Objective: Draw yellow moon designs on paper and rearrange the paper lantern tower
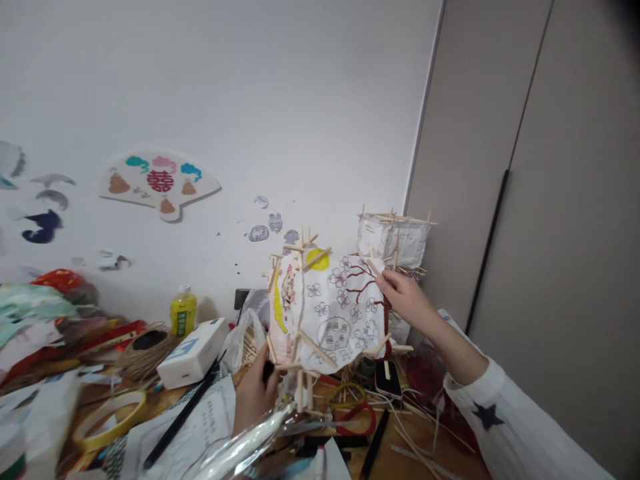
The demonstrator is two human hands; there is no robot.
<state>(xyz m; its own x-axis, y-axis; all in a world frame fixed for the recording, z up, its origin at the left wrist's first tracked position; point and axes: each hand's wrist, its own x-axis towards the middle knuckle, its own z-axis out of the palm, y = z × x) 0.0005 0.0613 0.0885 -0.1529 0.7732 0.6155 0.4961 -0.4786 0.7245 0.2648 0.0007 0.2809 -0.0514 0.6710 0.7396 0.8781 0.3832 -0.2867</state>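
A paper lantern on a frame of wooden sticks is held up above the cluttered table. Drawn on its white side are blossoms on a dark red branch, a round face-like figure and a yellow circle; a pinkish side with a yellow crescent faces left. My right hand pinches the stick at its upper right corner. Low on the left, my left hand grips the lantern's bottom corner, its fingers partly hidden. Behind stands a second, box-shaped paper and stick structure, partly covered by the lantern and my right hand.
Around the lantern lie red-handled scissors, a tape roll, a white tissue box, a twine coil and loose sticks. A yellow bottle stands near the wall. Clear plastic wrap lies in front; a cabinet rises at right.
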